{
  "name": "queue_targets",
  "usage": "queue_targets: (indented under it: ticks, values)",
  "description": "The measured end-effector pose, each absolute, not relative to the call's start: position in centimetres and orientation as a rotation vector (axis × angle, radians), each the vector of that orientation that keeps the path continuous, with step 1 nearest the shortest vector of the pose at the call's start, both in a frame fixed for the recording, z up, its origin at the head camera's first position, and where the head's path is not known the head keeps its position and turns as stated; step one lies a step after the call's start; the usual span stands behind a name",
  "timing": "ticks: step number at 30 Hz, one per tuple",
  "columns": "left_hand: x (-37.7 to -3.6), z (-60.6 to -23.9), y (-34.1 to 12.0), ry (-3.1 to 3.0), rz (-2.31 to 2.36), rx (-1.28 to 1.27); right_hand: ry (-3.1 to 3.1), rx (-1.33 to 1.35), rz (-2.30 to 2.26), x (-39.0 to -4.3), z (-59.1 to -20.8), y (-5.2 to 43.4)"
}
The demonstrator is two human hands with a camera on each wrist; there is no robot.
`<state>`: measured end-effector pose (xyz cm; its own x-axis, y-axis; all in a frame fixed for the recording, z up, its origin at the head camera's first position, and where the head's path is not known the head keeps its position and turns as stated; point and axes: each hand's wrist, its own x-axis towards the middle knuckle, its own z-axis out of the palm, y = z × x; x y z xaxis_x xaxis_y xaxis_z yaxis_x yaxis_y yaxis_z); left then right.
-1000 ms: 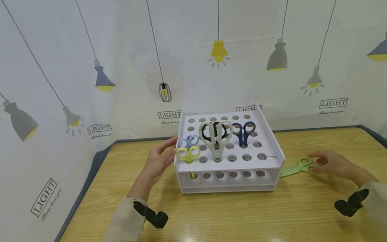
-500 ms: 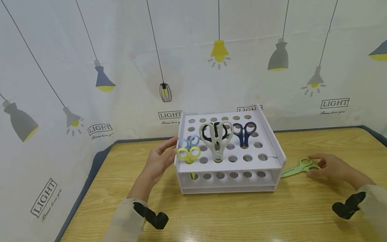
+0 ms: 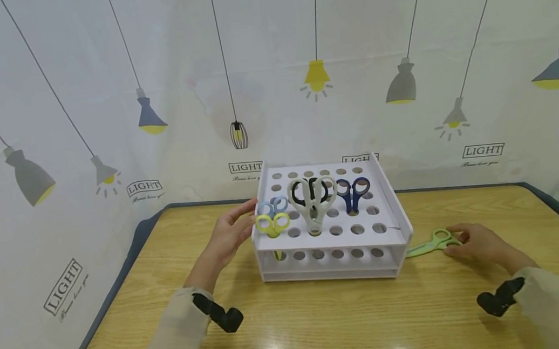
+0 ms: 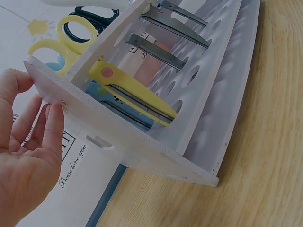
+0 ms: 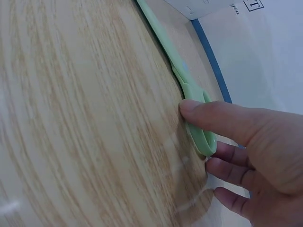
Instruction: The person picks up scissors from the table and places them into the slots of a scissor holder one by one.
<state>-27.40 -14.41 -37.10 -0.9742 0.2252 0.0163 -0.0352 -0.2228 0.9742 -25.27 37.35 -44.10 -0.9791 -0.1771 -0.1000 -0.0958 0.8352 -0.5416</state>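
Observation:
A white rack [image 3: 332, 238] with rows of round holes stands on the table. My left hand [image 3: 228, 231] is at its left side, fingertips against the side panel [image 4: 118, 142] in the left wrist view. Yellow scissors [image 3: 273, 225] and light blue scissors [image 3: 280, 201] sit upright in its left holes. White-handled scissors [image 3: 313, 204], black-handled scissors [image 3: 317, 188] and navy scissors [image 3: 353, 193] stand farther right. To the rack's right, light green scissors [image 3: 428, 245] lie on the table. My right hand [image 3: 479, 244] pinches their handle [image 5: 203, 137], thumb on the near side and fingers beyond.
The wooden table [image 3: 319, 323] has a dark blue edge [image 3: 455, 187] at the back. A pale curtain [image 3: 275, 115] printed with hanging lamps rises behind and at the sides. Several holes of the rack hold nothing.
My right hand has shifted slightly and closed in on the green scissors' handle. The left hand stays at the rack's side, and the rack stands where it was.

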Motion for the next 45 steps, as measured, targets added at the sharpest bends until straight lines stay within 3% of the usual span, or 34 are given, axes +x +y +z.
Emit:
queue_targets:
  ticks: [26,45]
  values:
    - [-27.4,-37.2,-14.4,1.852,2.314,0.22,2.885,-0.136,-0.932,-24.4,-42.7,37.4]
    - [-27.3,-37.1,-14.3,1.856,2.32,0.215,2.873,-0.299,-1.182,-23.6,-41.3,37.1]
